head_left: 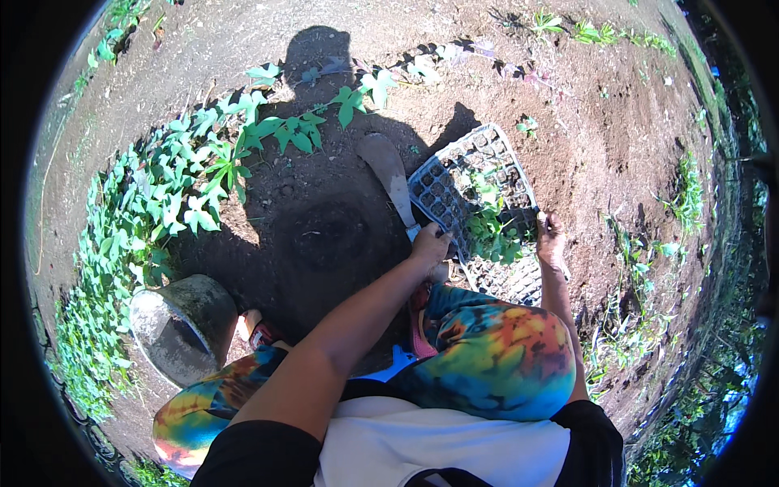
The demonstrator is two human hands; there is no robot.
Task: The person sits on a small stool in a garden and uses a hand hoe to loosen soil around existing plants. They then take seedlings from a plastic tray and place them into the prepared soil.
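Note:
A seedling tray (pixel 427 197) with many small cells lies tilted in front of my right knee. Leafy green seedlings (pixel 492 230) stand in its middle, and many cells hold only soil. My right hand (pixel 552 241) is closed on the tray's right edge. At the opposite edge my left hand (pixel 430 246) is closed, with its fingers at the tray's rim. A wide-bladed machete (pixel 385 166) lies beside the tray; its handle end meets my left hand, and I cannot make out whether those fingers also touch it.
An old grey bucket (pixel 182 329) leans on its side at the left, near my foot. A hollow of dark soil (pixel 320 235) lies in my shadow. Leafy vines (pixel 154 203) spread along the left and across the far side. Weeds (pixel 641 276) grow at the right.

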